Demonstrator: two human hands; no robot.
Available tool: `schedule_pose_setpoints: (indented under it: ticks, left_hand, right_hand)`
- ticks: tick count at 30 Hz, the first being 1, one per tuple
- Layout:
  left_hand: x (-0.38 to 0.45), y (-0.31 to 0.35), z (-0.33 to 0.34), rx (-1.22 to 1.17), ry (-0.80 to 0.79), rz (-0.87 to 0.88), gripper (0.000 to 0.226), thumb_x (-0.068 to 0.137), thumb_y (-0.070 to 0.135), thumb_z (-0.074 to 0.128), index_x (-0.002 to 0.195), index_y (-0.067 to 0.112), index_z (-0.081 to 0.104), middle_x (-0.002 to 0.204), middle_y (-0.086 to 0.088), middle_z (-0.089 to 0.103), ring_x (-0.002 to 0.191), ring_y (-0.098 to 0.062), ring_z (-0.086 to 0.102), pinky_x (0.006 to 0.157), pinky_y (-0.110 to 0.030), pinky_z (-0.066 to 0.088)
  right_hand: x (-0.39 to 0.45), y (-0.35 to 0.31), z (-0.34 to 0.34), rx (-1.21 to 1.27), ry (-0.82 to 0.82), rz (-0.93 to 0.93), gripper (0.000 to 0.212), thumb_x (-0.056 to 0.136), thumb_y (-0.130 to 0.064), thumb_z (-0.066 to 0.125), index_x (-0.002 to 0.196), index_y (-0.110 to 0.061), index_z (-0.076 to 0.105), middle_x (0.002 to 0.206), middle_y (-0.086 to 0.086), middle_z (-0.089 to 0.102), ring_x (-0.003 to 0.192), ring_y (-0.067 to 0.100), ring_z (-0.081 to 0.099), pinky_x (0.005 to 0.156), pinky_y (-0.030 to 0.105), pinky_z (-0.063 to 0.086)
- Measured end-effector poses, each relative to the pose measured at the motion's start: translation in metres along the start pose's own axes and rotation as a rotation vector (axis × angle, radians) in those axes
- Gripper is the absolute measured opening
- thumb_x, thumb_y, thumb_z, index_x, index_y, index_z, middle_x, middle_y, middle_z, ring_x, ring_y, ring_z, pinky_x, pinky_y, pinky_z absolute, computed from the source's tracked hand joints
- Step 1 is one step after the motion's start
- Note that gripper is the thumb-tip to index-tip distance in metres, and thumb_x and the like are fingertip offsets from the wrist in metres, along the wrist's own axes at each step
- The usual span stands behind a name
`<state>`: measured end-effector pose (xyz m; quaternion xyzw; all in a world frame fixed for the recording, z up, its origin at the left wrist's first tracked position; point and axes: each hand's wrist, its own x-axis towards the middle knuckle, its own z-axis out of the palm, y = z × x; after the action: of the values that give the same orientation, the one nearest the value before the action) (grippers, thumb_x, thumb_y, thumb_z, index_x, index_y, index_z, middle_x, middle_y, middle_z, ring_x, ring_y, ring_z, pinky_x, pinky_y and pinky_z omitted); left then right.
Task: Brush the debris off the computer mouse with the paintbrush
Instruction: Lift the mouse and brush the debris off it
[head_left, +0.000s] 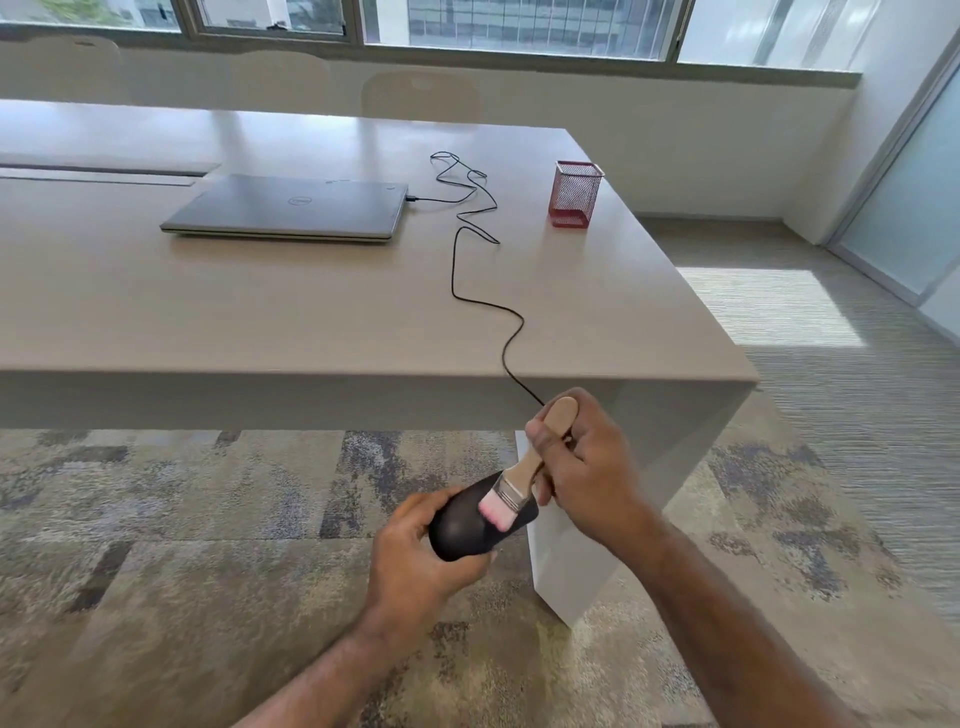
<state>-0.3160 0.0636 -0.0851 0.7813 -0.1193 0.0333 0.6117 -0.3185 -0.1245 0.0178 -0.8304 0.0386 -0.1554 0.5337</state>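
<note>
Black mouse (462, 525) — left hand (415, 556) | paintbrush (514, 478) — right hand (587, 467)

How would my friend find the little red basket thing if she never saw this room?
Start at the big pale table and find the closed grey laptop on it. Follow the black cable to the right, toward the table's far right corner. There stands the red mesh cup, the only red, see-through thing on the table.

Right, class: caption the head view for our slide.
Left hand holds a black wired mouse off the table while the right hand brushes it with a paintbrush.
</note>
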Motion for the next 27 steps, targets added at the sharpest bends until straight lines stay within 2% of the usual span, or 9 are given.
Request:
schedule_pose_setpoints:
  ticks: [3, 8, 11, 15, 17, 19, 22, 24, 27]
  left_hand:
    - [-0.002, 0.000, 0.000, -0.004, -0.016, -0.014, 0.067, 0.046, 0.037, 0.090, 0.109, 0.047, 0.071, 0.106, 0.022, 0.065, 0.098, -0.003, 0.066, 0.074, -0.013, 0.053]
    - [-0.004, -0.003, 0.000, 0.001, -0.029, -0.043, 0.067, 0.048, 0.033, 0.092, 0.112, 0.039, 0.072, 0.106, 0.021, 0.066, 0.100, -0.004, 0.066, 0.077, -0.014, 0.054]
    - [-0.003, -0.003, 0.002, 0.007, -0.038, -0.061, 0.069, 0.047, 0.036, 0.091, 0.113, 0.039, 0.071, 0.105, 0.022, 0.065, 0.099, -0.002, 0.065, 0.074, -0.013, 0.053]
    - [-0.001, -0.001, 0.003, 0.015, -0.039, -0.065, 0.071, 0.044, 0.040, 0.090, 0.112, 0.042, 0.070, 0.105, 0.025, 0.064, 0.098, 0.000, 0.064, 0.074, -0.014, 0.055]
    - [-0.001, -0.001, 0.004, 0.014, -0.044, -0.060, 0.069, 0.044, 0.039, 0.091, 0.109, 0.049, 0.068, 0.106, 0.025, 0.064, 0.097, 0.000, 0.065, 0.075, -0.015, 0.056]
    - [-0.002, 0.000, 0.005, 0.023, -0.041, -0.049, 0.068, 0.044, 0.038, 0.091, 0.106, 0.054, 0.067, 0.107, 0.025, 0.064, 0.098, 0.000, 0.065, 0.076, -0.016, 0.056]
    - [-0.002, 0.001, 0.005, 0.026, -0.036, -0.048, 0.068, 0.044, 0.038, 0.090, 0.108, 0.049, 0.069, 0.107, 0.024, 0.064, 0.099, -0.001, 0.065, 0.077, -0.021, 0.059]
    - [-0.003, 0.001, 0.005, 0.042, -0.037, -0.046, 0.067, 0.044, 0.040, 0.089, 0.106, 0.049, 0.067, 0.107, 0.027, 0.063, 0.100, 0.001, 0.063, 0.077, -0.018, 0.057]
    - [-0.003, 0.002, 0.006, 0.043, -0.033, -0.029, 0.065, 0.044, 0.041, 0.089, 0.103, 0.055, 0.066, 0.108, 0.028, 0.062, 0.102, 0.004, 0.062, 0.076, -0.011, 0.052]
  right_hand:
    - [-0.001, 0.005, -0.004, -0.069, 0.036, -0.014, 0.015, 0.097, -0.019, 0.059, 0.086, -0.020, 0.050, 0.066, 0.005, 0.057, 0.060, 0.034, 0.060, 0.059, 0.045, 0.053]
    - [0.000, 0.008, -0.026, -0.099, 0.092, -0.040, 0.019, 0.094, -0.013, 0.063, 0.082, -0.024, 0.054, 0.063, 0.003, 0.058, 0.053, 0.019, 0.058, 0.052, 0.025, 0.051]
    - [-0.002, -0.001, -0.032, 0.066, 0.005, -0.043, 0.023, 0.088, -0.006, 0.068, 0.078, -0.024, 0.059, 0.062, 0.005, 0.061, 0.050, 0.018, 0.061, 0.051, 0.030, 0.053]
    - [-0.009, -0.011, -0.022, 0.099, -0.109, -0.090, 0.011, 0.077, -0.020, 0.067, 0.076, -0.026, 0.058, 0.060, 0.003, 0.057, 0.051, 0.019, 0.056, 0.046, 0.043, 0.050]
    - [-0.013, -0.010, -0.014, 0.047, -0.168, -0.121, 0.012, 0.076, -0.021, 0.065, 0.075, -0.029, 0.055, 0.059, -0.009, 0.056, 0.050, 0.003, 0.049, 0.044, 0.027, 0.041]
    - [-0.015, -0.005, -0.011, 0.002, -0.163, -0.125, 0.018, 0.075, -0.018, 0.066, 0.074, -0.031, 0.052, 0.058, -0.016, 0.054, 0.049, 0.000, 0.044, 0.046, 0.015, 0.035]
    - [-0.011, 0.004, -0.019, -0.017, -0.087, -0.083, 0.019, 0.074, -0.019, 0.066, 0.071, -0.030, 0.050, 0.057, -0.011, 0.051, 0.047, 0.001, 0.041, 0.045, 0.015, 0.035]
    - [-0.008, 0.011, -0.026, -0.037, -0.059, -0.062, 0.022, 0.074, -0.017, 0.068, 0.070, -0.027, 0.049, 0.058, -0.003, 0.051, 0.047, 0.001, 0.039, 0.045, 0.015, 0.035]
    - [-0.007, 0.016, -0.032, -0.090, -0.039, -0.061, 0.026, 0.078, -0.010, 0.070, 0.071, -0.023, 0.049, 0.056, -0.008, 0.049, 0.045, 0.002, 0.039, 0.043, 0.013, 0.034]
